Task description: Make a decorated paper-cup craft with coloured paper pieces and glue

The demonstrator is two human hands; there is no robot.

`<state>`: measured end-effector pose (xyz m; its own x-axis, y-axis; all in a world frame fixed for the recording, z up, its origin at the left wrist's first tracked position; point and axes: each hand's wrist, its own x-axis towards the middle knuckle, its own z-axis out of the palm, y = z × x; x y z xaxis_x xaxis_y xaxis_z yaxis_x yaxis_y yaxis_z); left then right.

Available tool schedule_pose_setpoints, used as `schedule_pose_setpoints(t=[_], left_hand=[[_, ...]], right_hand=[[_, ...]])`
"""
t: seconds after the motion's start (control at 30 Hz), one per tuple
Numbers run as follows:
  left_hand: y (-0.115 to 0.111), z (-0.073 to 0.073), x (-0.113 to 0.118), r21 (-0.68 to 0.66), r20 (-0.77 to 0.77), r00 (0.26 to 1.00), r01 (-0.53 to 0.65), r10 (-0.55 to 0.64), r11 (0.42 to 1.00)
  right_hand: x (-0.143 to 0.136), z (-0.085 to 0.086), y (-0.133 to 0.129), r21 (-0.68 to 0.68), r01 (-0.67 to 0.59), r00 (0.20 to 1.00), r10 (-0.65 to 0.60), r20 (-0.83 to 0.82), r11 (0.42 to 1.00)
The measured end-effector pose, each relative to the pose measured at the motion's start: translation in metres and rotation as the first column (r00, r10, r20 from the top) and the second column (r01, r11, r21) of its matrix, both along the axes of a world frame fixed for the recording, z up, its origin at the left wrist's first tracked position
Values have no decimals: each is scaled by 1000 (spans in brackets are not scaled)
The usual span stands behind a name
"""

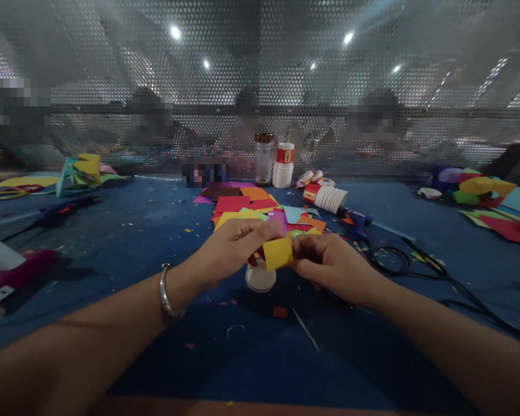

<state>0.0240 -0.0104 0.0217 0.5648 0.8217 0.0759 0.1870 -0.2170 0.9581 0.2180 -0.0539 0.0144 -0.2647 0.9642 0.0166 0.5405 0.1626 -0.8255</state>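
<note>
In the middle of the table my left hand (245, 242) is closed, fingertips on a small paper piece with a purple part (277, 223). A yellow paper square (278, 253) hangs just below that, its right edge at the closed fingertips of my right hand (333, 266). Beneath the yellow square sits a round white piece (260, 278), perhaps a paper cup's end. Dark red and orange bits show between it and my left fingers; how they join is hidden. A silver bracelet (166, 289) circles my left wrist.
Coloured paper sheets (234, 204) lie behind my hands. Beyond stand a clear jar (264, 162) and stacked paper cups (283, 167); another stack (327, 197) lies sideways. A glue gun (359, 224) with black cable (459, 289) is at right, another glue gun (65, 209) at left.
</note>
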Motion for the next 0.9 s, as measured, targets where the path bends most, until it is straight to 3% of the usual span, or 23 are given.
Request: schedule_pose_setpoints(t=[0.2,0.33,0.5,0.7,0.9], left_hand=[[3,-3,-3,-35,-10,999,-37,37,999],[7,-3,-3,-80,36,994,-101,104,992],[10,-4,-3,-194,113,987,-92,115,977],[7,-4,-3,-274,106,992,-31,62,961],[0,-3,-1,-212,18,1000,16,-12,977]], right_hand=[[0,1,-1,-10,5,1000,-5,9,1000],[0,1,-1,164,18,998,-28,59,986],[2,-2,-4,476,-3,986,-78,150,879],[3,-4,-5,622,-149,959,-42,282,769],[3,-2,-5,590,-91,967,-71,245,802]])
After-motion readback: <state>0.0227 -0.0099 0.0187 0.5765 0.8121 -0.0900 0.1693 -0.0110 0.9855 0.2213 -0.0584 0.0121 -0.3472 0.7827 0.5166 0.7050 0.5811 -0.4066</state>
